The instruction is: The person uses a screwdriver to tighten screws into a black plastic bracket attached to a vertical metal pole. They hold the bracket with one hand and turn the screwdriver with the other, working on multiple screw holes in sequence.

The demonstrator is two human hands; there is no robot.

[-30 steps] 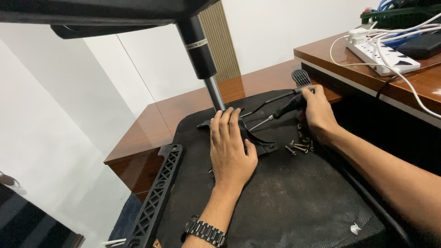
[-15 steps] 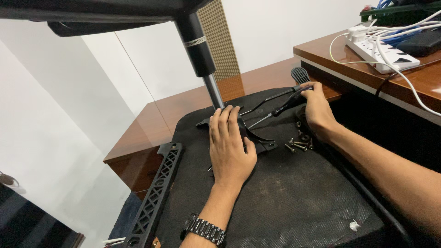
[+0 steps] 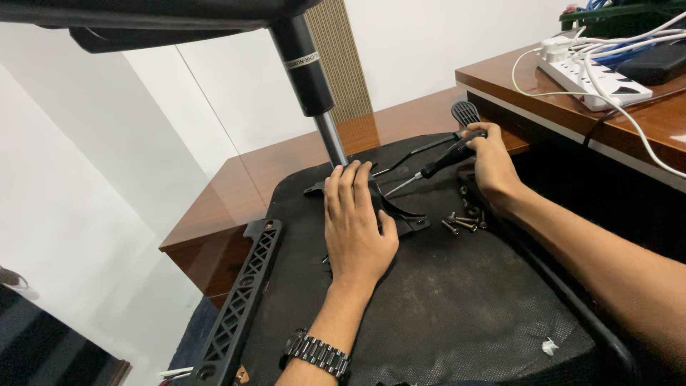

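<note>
Screwdriver [image 3: 444,159], black-handled with slim steel shaft, gripped in closed right hand [image 3: 493,168], tip beside black metal bracket [image 3: 396,214] pressed under flat, spread left hand [image 3: 355,225] on upturned fabric chair seat [image 3: 457,307]; loose screws [image 3: 463,220] near.

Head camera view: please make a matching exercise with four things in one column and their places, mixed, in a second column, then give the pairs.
1. screwdriver
2. loose screws
3. power strip
4. wristwatch

a. on the left wrist
b. on the wooden desk, upper right
c. in the right hand
d. on the black seat underside, below the right hand

Pairs: 1-c, 2-d, 3-b, 4-a
</note>
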